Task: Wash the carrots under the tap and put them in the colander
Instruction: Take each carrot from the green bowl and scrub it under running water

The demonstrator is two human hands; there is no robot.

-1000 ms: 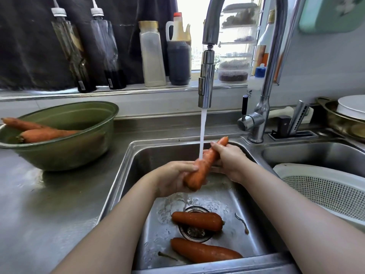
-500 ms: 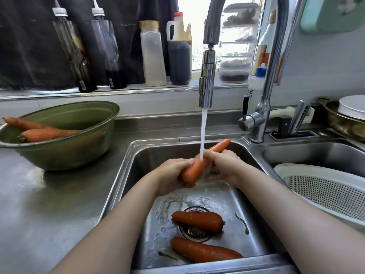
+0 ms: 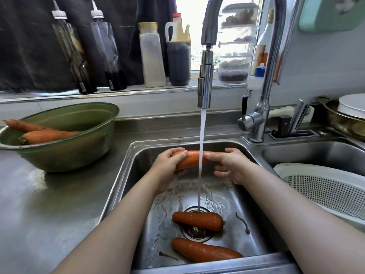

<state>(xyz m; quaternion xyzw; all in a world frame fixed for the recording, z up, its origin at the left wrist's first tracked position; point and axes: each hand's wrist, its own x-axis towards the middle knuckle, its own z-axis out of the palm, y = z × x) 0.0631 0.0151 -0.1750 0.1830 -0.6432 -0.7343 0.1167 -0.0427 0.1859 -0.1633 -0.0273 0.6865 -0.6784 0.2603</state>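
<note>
One wide-angle head-worn view looks forward and down from close above the sink [image 3: 136,175], facing the window ledge [image 3: 98,94]; the green bowl [image 3: 69,155] at left edge, colander [image 3: 325,194] at right edge.

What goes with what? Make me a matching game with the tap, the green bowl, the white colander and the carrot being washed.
Things:
1 tap
2 green bowl
3 colander
4 held carrot

States:
a holds two carrots
b sits in the right basin
c held by the left hand and right hand
d pours water

Pairs: 1-d, 2-a, 3-b, 4-c.
</note>
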